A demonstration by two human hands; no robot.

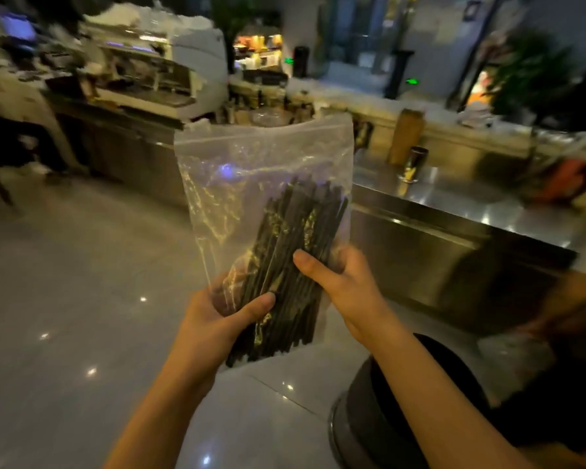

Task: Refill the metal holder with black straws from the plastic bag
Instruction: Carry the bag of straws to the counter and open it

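Note:
A clear zip-top plastic bag point(251, 157) stands upright in front of me, its top edge up. A bundle of black straws point(291, 252) fills its lower half, leaning slightly to the right. My left hand point(217, 316) grips the bag's lower left, thumb across the straws. My right hand point(345, 282) holds the bag's right side, thumb pressed on the bundle. A small shiny metal holder point(415, 164) stands on the steel counter to the right, beyond the bag.
A long stainless-steel counter point(454, 211) runs along the right. A tall tan cylinder point(406, 137) stands behind the holder. A dark round bin point(386, 411) sits on the floor at lower right. A coffee machine point(149, 79) is at back left. Glossy tiled floor point(82, 299) spreads to the left.

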